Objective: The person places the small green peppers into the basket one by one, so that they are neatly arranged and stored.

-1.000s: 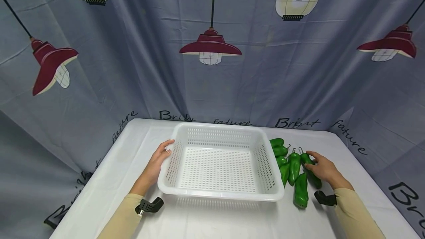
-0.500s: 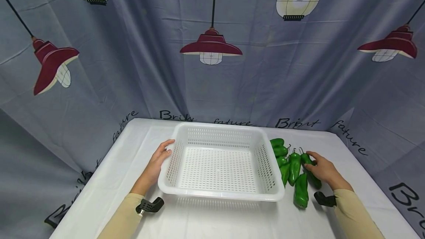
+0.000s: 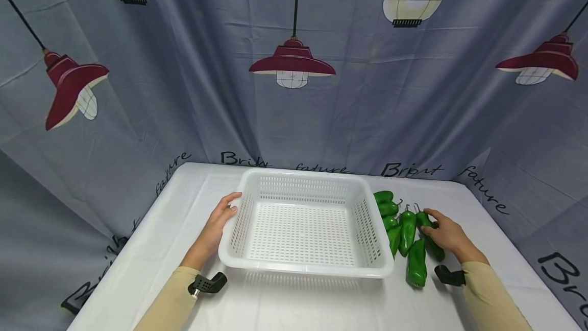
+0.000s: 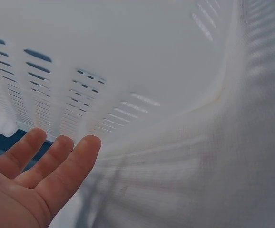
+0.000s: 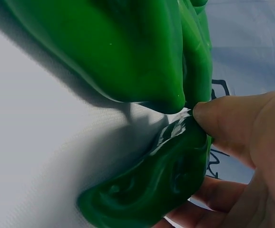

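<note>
On curtain (image 3: 367, 116), in black: "fature" (image 3: 323, 168) printed behind table (image 3: 298, 305), repeated at both far corners; flanked by "Bri" (image 3: 236, 159), ending lost in fold, and "Bright" (image 3: 412, 170); right-wrist strokes (image 5: 221, 81) cannot be read

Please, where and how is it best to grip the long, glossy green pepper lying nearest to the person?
Probably the thick near half of that green pepper, from above: it lies flat, widest there, with white cloth on both sides.

Soft, even light fills the head view; a faint shadow lies on the surface (image 3: 321, 310) just before the basket (image 3: 305, 270), and peppers (image 3: 416, 264) beside it glint. Both wrist views look dimmer.
</note>
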{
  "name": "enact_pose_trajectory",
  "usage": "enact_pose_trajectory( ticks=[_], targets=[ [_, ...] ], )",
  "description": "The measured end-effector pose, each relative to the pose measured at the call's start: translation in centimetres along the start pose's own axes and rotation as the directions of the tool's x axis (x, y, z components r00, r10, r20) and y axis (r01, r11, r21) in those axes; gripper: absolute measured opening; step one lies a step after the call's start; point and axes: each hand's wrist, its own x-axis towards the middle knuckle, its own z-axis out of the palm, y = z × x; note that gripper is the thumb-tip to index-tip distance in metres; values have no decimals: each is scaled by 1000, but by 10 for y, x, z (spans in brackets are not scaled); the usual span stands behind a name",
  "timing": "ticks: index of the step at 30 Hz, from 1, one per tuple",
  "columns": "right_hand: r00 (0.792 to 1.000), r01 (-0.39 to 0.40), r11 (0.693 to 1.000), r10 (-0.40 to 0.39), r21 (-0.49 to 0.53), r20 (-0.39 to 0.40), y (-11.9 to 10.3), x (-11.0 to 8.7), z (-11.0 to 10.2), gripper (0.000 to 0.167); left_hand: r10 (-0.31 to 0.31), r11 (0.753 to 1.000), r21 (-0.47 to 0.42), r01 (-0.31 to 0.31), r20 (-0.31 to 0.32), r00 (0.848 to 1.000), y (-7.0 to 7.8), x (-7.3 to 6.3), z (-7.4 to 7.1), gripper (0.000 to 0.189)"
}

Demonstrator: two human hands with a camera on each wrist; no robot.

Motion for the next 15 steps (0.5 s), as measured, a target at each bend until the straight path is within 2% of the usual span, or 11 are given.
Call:
enact_pose_trajectory(
  ticks=[15],
  targets=[
    [1000, 8, 1000, -8, 1, -27, -2, -4, -3, 64, 26, 999, -26, -26, 8, 1000, 0, 1, 0, 45]
  ],
)
